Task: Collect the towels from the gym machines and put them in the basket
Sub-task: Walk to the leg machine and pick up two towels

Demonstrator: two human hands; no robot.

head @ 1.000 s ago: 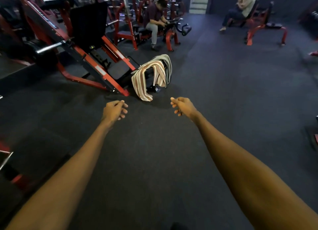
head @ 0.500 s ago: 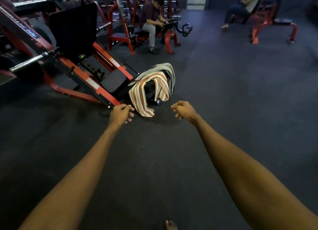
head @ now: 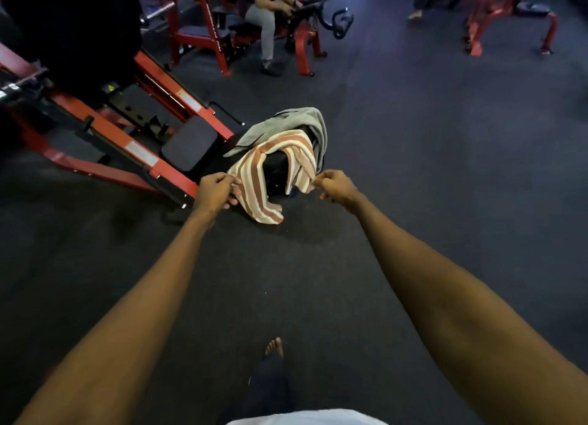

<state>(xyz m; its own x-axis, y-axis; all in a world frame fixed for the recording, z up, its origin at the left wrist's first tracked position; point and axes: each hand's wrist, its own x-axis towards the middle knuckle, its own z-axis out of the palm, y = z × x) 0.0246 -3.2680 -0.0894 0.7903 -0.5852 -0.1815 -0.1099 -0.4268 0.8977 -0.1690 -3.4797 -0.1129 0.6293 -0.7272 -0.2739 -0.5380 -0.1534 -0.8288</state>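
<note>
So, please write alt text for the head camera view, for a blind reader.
Two bare hands, left hand and right hand, reach the striped towel draped with a grey towel over a red gym machine; no basket is visible.

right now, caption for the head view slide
Both hands reach the striped towel draped with a grey towel on the red machine.

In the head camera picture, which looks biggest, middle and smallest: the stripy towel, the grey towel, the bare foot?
1. Stripy towel and grey towel: too alike to rank; the stripy one covers part of the grey.
2. Bare foot: smallest.
</note>
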